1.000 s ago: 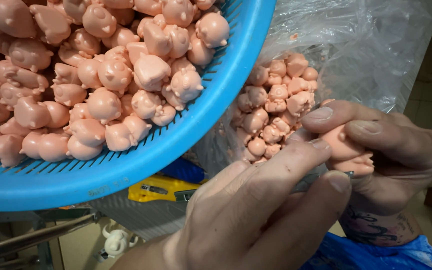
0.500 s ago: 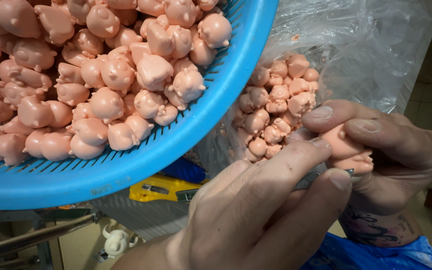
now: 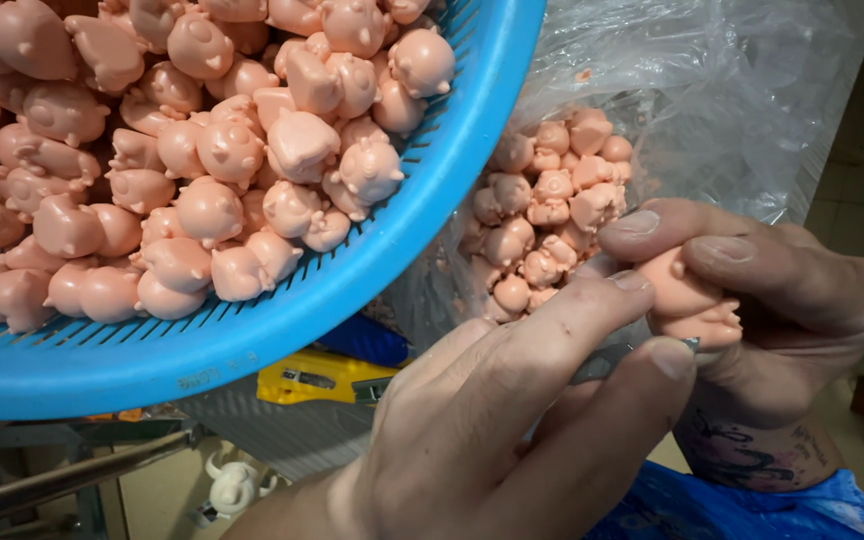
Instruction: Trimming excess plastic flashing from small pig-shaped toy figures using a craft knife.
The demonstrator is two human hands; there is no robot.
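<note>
Pinched between right hand fingers at the right, one pink pig figure is being trimmed by a small blade clamped in the left hand, apparently mid-trim; next likely needs careful edge control.

One blue basket, one clear bag

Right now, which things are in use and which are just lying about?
In use: pink pig figure in right hand; thin metal tool in left hand.
Lying about: blue basket of figures, plastic bag of figures, yellow tool.
</note>
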